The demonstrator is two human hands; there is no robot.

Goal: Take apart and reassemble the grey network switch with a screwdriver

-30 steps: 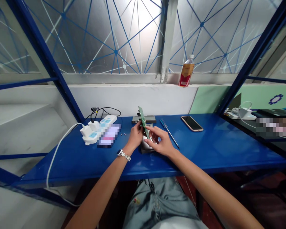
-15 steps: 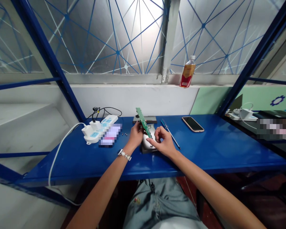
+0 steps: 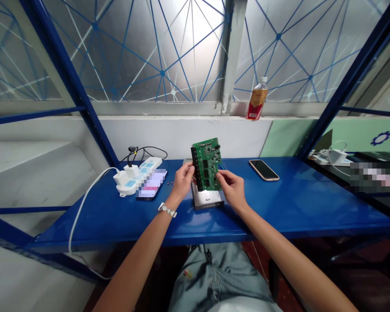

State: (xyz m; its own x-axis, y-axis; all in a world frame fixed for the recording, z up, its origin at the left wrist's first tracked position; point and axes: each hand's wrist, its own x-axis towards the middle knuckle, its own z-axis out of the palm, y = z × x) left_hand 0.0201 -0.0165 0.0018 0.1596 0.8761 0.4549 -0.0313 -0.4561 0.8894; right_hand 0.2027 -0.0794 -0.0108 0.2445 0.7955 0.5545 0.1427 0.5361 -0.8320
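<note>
Green circuit board (image 3: 206,164) is held upright above a silver metal case (image 3: 207,200) on the blue counter (image 3: 279,208), its face turned toward the camera and its long axis nearly vertical, top leaning slightly right. Black connectors (image 3: 195,167) are lined along its left edge. It is gripped between both hands: the left hand (image 3: 183,182) at that edge, the right hand (image 3: 231,188) at the lower right corner.

The case (image 3: 208,201) sat mid-bench (image 3: 289,208), with the board (image 3: 207,164) held above it. Left of the case lay screws (image 3: 172,183), then a blurred object (image 3: 151,186) just in front of a power strip (image 3: 149,165); right of it lay a phone (image 3: 264,170). Behind the bench, a bottle (image 3: 258,99) stood on the window ledge (image 3: 182,108).
</note>
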